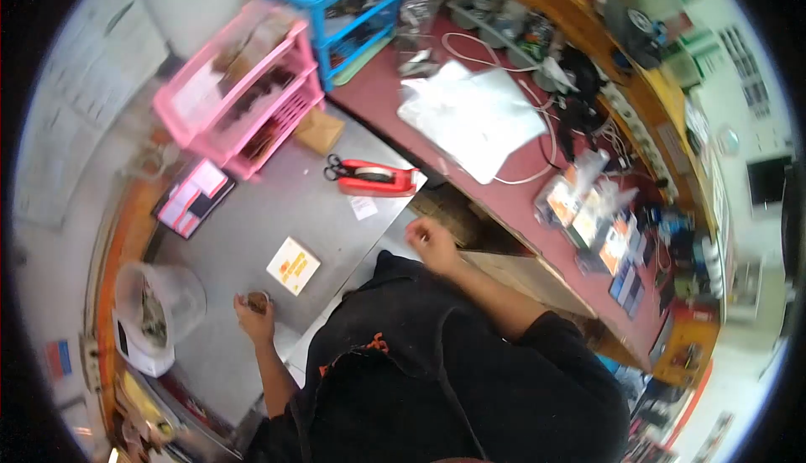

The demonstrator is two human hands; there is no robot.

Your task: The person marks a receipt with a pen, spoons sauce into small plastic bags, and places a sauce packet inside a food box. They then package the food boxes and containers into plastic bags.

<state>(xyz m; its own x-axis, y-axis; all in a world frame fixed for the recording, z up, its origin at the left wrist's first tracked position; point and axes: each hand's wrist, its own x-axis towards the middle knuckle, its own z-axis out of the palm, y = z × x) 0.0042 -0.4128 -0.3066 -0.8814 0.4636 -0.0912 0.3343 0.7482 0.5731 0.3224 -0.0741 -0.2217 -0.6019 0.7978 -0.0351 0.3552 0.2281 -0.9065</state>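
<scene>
Near the white box with orange print, my left hand is closed around a small brown object over the grey metal table. My right hand is raised by the table's right edge, its fingers curled together; what they hold, if anything, is too small to tell. Beyond it on the table lies a red tape dispenser, with black scissors at its left end and a small white paper below it.
A pink tiered rack, a blue rack and a brown packet stand at the back. At left is a clear tub on a white scale. White plastic bags lie on the red bench.
</scene>
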